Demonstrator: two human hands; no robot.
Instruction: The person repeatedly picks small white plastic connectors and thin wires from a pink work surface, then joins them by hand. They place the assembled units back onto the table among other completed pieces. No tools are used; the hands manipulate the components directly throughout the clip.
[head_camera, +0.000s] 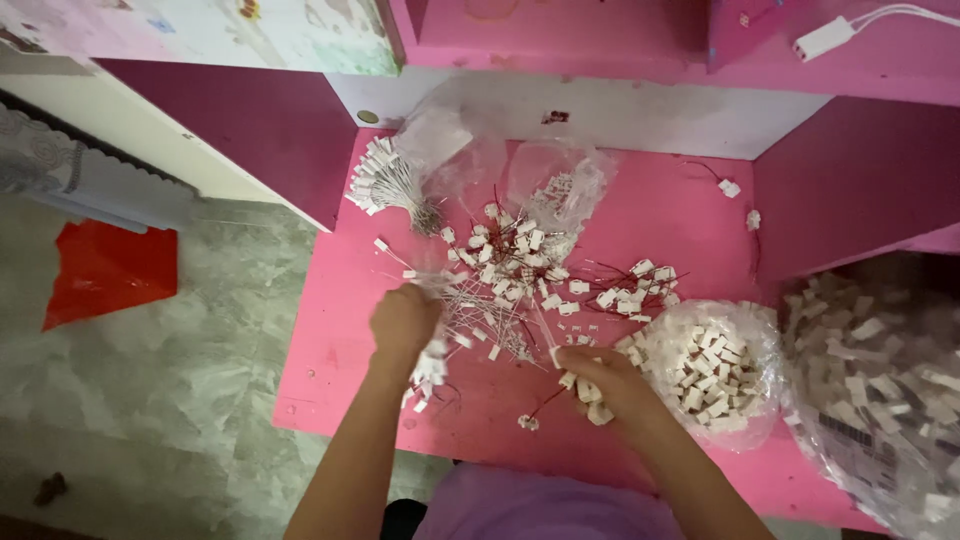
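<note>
My left hand (403, 320) is closed around a bunch of thin wires with small white plastic connectors (428, 372) hanging below it. My right hand (598, 372) is closed on a few white connectors (597, 392) near the front of the pink table (680, 215). Between and beyond my hands lies a loose pile of wired white connectors (505, 262). A tied bundle of wired connectors (382, 178) lies at the back left.
An open clear bag of white connectors (712, 372) sits right of my right hand. A larger bag of them (885, 385) fills the right edge. Two more clear bags (562, 185) lie at the back. A red sheet (108, 270) lies on the grey floor at left.
</note>
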